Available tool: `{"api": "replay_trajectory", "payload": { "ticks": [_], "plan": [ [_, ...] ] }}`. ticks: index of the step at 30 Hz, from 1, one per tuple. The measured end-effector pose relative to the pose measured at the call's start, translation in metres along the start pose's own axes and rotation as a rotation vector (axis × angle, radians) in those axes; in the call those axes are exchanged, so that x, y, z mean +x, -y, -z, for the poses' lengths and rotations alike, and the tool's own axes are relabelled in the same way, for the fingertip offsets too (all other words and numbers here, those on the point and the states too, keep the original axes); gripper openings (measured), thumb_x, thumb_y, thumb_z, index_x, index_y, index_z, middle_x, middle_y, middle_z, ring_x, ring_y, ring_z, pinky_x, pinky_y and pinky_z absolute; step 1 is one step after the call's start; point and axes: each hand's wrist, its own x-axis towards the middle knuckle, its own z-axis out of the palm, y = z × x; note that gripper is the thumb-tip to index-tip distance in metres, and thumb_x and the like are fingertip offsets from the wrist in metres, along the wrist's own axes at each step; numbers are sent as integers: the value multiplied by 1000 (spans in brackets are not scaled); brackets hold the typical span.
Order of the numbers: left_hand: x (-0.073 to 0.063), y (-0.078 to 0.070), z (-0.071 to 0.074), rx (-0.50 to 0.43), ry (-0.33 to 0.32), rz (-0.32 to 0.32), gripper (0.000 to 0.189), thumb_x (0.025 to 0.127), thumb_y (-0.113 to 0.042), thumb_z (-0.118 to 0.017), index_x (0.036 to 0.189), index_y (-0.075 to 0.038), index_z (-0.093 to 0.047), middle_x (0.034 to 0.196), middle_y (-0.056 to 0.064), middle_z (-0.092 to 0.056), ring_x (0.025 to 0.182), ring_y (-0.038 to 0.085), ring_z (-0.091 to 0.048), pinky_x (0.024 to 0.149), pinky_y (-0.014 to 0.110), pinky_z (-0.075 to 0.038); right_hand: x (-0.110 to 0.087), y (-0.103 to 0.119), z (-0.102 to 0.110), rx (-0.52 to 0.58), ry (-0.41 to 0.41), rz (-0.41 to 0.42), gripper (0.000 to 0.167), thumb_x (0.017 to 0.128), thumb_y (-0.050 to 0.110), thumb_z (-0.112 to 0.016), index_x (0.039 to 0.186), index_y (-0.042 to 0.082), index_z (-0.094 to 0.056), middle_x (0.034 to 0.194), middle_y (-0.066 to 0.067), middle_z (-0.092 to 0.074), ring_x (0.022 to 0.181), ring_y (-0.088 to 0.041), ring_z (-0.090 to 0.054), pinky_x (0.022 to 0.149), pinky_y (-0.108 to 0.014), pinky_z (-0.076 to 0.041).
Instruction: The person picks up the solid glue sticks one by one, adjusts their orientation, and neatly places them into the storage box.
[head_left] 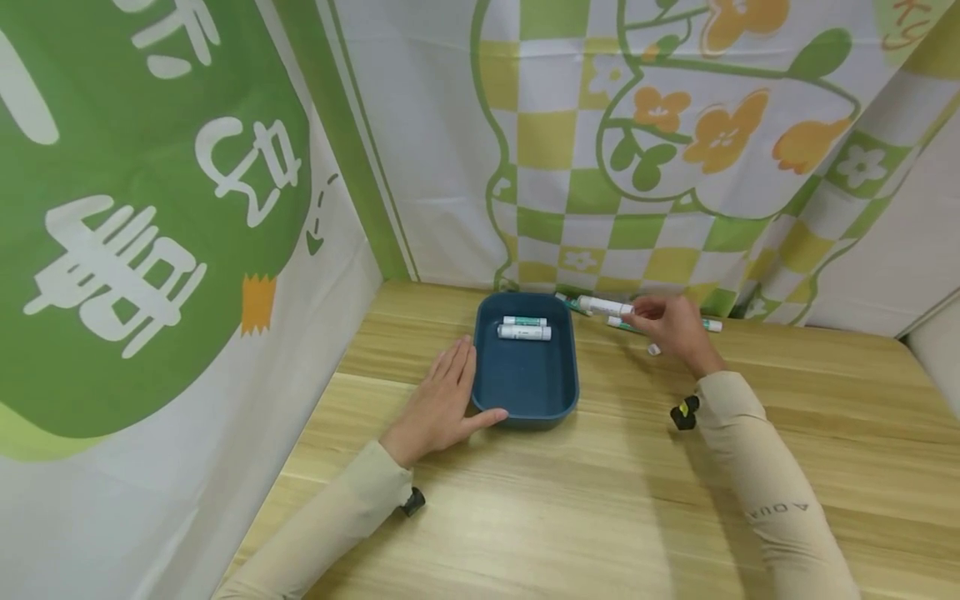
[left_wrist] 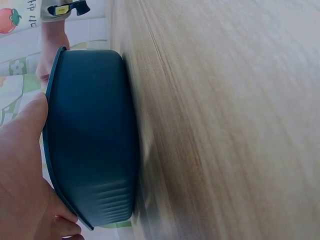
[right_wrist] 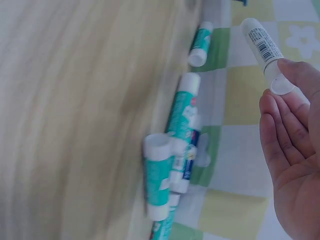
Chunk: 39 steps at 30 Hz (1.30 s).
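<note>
Wooden table (head_left: 540, 508) — right fingers (right_wrist: 270, 135) pinch tube (right_wrist: 261, 45) by end, rest jutting out — left fingers (head_left: 453, 363) straight against bin (head_left: 525, 383).

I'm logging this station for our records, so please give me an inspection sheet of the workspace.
Surface: light wood-grain tabletop.
Job's things: dark-blue, round-cornered open box holding two small cylindrical tubes, one showing teal; several teal-and-white cylindrical tubes near the tabletop's rear edge.
Clutter: nothing seen beyond the tubes.
Left hand: rests against the box's left side, thumb at the near-left corner.
Right hand: pinches a white cylindrical tube with printed text by one end.
Cables: nothing seen.
Surroundings: white fabric backdrop with green-and-yellow checks and orange flowers behind; green panel with white characters at left.
</note>
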Motion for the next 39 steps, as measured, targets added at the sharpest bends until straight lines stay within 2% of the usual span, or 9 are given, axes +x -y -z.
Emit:
{"api": "replay_trajectory", "payload": {
  "ticks": [5,8,13,20,23,29,39],
  "plan": [
    [-1,0,0,-5,2,2,113,99,-78,-45,167,6,-10,177,23,-5,167,36,-6,136,51,-14,4,11,1,8,-13,2,23,97,27,-80,108,7,-81,103,-16,-80,92,-31,-76,80,-48,-63],
    [-2,0,1,-8,-1,1,113,100,-78,-45,167,7,-10,177,24,-6,167,36,-7,136,52,-14,9,21,1,18,5,-8,26,96,28,-81,112,7,-80,106,-16,-80,95,-32,-76,83,-52,-62],
    [-3,0,2,-6,-6,-1,113,100,-77,-46,166,7,-10,177,24,-7,167,37,-7,136,52,-14,15,38,-2,43,34,4,28,95,31,-82,111,9,-80,105,-15,-81,94,-31,-78,81,-48,-63],
    [-3,0,1,-10,-6,-1,113,100,-77,-46,167,7,-10,177,24,-6,167,36,-6,136,52,-14,22,53,-17,63,61,104,19,94,26,-83,103,10,-81,96,-10,-82,87,-26,-78,76,-39,-63],
    [-3,0,1,-11,-5,2,113,100,-77,-46,167,7,-10,177,23,-4,167,36,-5,136,52,-13,23,60,-24,71,82,136,18,93,23,-83,105,9,-81,96,-11,-82,86,-25,-78,78,-40,-64],
    [-2,0,0,8,-20,-9,113,99,-77,-47,166,8,-12,177,25,-7,167,37,-7,136,52,-15,23,80,-39,50,156,189,25,94,25,-83,112,8,-81,103,-13,-81,93,-28,-78,83,-48,-64],
    [-1,-1,1,14,-29,-15,113,99,-77,-47,166,8,-14,176,26,-11,166,38,-12,135,52,-16,28,85,-67,-43,236,324,18,94,20,-83,108,8,-82,95,-9,-82,86,-21,-77,79,-41,-65]
  ]
}}
